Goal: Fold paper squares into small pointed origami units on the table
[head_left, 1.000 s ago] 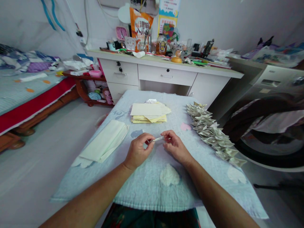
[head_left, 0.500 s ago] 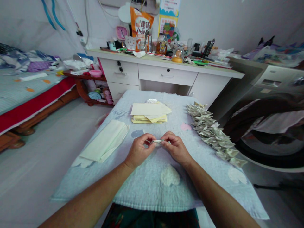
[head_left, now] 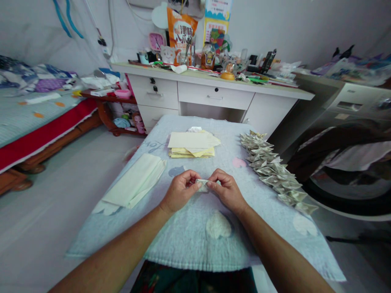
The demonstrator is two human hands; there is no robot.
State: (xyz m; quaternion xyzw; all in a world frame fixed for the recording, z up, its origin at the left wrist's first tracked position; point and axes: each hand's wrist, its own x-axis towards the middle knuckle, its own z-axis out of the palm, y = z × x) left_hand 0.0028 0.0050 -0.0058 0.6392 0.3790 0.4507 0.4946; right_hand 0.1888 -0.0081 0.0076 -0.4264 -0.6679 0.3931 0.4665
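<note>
one folded paper (head_left: 203, 185) between left hand (head_left: 181, 192) and right hand (head_left: 228, 192), 津味 bag (head_left: 181, 28)

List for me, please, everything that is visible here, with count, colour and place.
cloth: one, light blue, front centre
folded piece: one, pale, between both hands
paper stack: one, cream and yellow, cloth's far middle
paper pile: one, pale green, cloth's left
pointed folded papers: many, mostly greyish, cloth's right
desk: one, white, behind cloth
snack bag: one, orange, on desk
clock: one, pink, on desk
jar: one, amber, on desk
small clutter: uncountable, mixed, on desk
bed: one, blue-green and red, left
side shelf: one, reddish brown, beside bed
washing machine: one, grey, right
left hand: one, holding piece
right hand: one, holding piece
</note>
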